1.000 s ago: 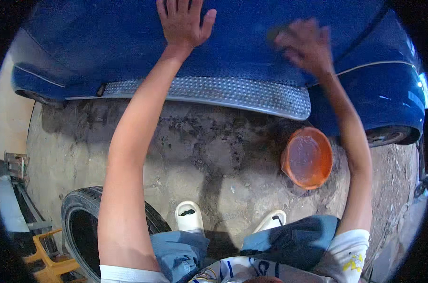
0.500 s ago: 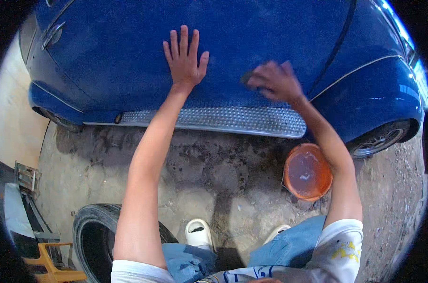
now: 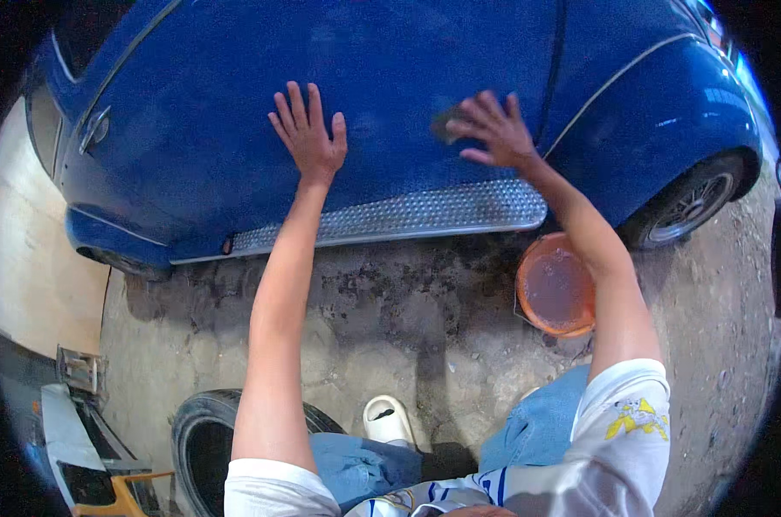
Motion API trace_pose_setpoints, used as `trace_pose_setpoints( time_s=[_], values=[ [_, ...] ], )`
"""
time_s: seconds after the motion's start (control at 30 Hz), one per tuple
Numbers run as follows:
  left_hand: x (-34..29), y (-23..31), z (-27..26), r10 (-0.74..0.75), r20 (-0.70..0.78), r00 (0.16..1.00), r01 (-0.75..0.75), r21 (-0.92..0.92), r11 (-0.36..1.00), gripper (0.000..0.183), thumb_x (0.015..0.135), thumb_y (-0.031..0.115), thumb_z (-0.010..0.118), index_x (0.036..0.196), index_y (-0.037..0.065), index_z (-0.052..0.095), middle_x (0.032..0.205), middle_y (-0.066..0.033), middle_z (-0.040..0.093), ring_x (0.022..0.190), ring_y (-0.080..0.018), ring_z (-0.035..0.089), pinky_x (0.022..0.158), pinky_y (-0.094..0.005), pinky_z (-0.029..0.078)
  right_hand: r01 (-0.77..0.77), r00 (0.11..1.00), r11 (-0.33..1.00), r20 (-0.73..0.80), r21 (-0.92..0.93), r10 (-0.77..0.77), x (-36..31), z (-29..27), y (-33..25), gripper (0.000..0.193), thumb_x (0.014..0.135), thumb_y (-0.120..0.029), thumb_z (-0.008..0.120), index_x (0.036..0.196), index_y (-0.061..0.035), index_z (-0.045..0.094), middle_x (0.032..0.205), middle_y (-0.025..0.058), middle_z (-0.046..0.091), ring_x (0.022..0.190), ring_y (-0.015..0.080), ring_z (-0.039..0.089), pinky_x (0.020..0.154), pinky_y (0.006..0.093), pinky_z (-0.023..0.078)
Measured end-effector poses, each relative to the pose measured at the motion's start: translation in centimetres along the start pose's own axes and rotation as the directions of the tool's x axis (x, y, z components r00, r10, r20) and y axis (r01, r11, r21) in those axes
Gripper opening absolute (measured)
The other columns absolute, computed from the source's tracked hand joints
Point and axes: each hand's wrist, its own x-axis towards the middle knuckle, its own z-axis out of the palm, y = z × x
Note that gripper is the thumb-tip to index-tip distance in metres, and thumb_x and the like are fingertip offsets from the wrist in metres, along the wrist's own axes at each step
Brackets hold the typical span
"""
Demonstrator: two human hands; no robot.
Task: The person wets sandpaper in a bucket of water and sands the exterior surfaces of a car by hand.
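The blue side of a car (image 3: 390, 60) with rounded fenders fills the upper part of the head view. My left hand (image 3: 309, 142) lies flat on the door panel, fingers spread, nothing in it. To its right my right hand (image 3: 499, 133), slightly blurred, presses a dark greenish pad (image 3: 443, 126) against the same panel. Its fingers reach over the pad, with the thumb side raised; most of the pad is hidden beneath them. Below both hands runs a silver running board (image 3: 425, 208) with a studded surface.
An orange bucket (image 3: 569, 331) of murky, foamy water stands by my right forearm, near the car's wheel (image 3: 692, 208). A loose tyre (image 3: 202, 414) lies beside my left leg. A yellow-orange chair (image 3: 130, 498) and a pale board (image 3: 37, 267) are at the left.
My view has tilted and shifted. My right hand has moved the pad slightly up the panel, still over it. The left hand remains flat on the door.
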Motion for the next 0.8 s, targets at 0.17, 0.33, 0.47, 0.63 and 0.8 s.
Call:
trace_pose_setpoints(
  time_s=[0.17, 0.33, 0.47, 0.63, 0.8],
  values=[
    [0.0, 0.5, 0.0, -0.005, 0.002, 1.000, 0.005, -0.034, 0.999, 0.070, 0.102, 0.039, 0.049, 0.163, 0.009, 0.030, 0.171, -0.0196, 0.017, 0.157, -0.0476, 0.010, 0.122, -0.0662, 0.005, -0.522, 0.823, 0.852, -0.236, 0.044, 0.517, 9.5, -0.7, 5.5, 0.081, 0.090, -0.070, 0.059, 0.161, -0.0390, 0.033, 0.174, 0.0094, 0.011, 0.159, 0.0411, 0.005, 0.121, 0.0696, 0.001],
    [0.4, 2.0, -0.3, -0.053, 0.014, 0.999, 0.053, -0.043, 0.998, 0.072, 0.103, 0.037, 0.049, 0.163, 0.006, 0.027, 0.172, -0.0207, 0.015, 0.157, -0.0480, 0.007, 0.122, -0.0664, 0.004, -0.184, 0.982, 0.955, -0.002, 0.233, 0.190, 7.3, 1.4, -1.8, 0.080, 0.091, -0.068, 0.059, 0.161, -0.0391, 0.033, 0.174, 0.0064, 0.016, 0.159, 0.0369, 0.009, 0.122, 0.0685, 0.002],
    [0.5, 2.2, -0.9, -0.056, 0.038, 0.998, 0.058, -0.047, 0.997, 0.075, 0.102, 0.038, 0.050, 0.163, 0.004, 0.025, 0.172, -0.0212, 0.011, 0.157, -0.0478, 0.004, 0.122, -0.0662, 0.002, 0.064, 0.961, 0.985, 0.256, 0.158, -0.103, -1.3, -0.5, -1.6, 0.078, 0.092, -0.067, 0.059, 0.161, -0.0407, 0.032, 0.173, 0.0028, 0.018, 0.160, 0.0325, 0.013, 0.122, 0.0688, 0.000],
    [0.2, 1.5, -1.3, -0.046, 0.101, 0.994, 0.050, -0.043, 0.998, 0.078, 0.101, 0.041, 0.052, 0.164, 0.005, 0.023, 0.172, -0.0212, 0.010, 0.157, -0.0481, 0.003, 0.122, -0.0664, 0.002, -0.394, 0.918, 0.918, -0.081, -0.048, 0.389, 4.9, -3.2, 6.2, 0.077, 0.092, -0.068, 0.058, 0.160, -0.0401, 0.034, 0.173, 0.0052, 0.019, 0.159, 0.0379, 0.011, 0.119, 0.0726, 0.000],
    [0.3, 2.2, -0.9, -0.066, 0.082, 0.994, 0.070, -0.041, 0.997, 0.080, 0.100, 0.041, 0.052, 0.164, 0.004, 0.020, 0.172, -0.0213, 0.009, 0.157, -0.0494, 0.002, 0.122, -0.0662, 0.000, -0.356, 0.925, 0.917, -0.072, 0.177, 0.373, 12.0, -1.5, 0.9, 0.077, 0.093, -0.069, 0.056, 0.160, -0.0390, 0.034, 0.174, 0.0051, 0.016, 0.159, 0.0374, 0.010, 0.122, 0.0683, 0.007]
  ],
)
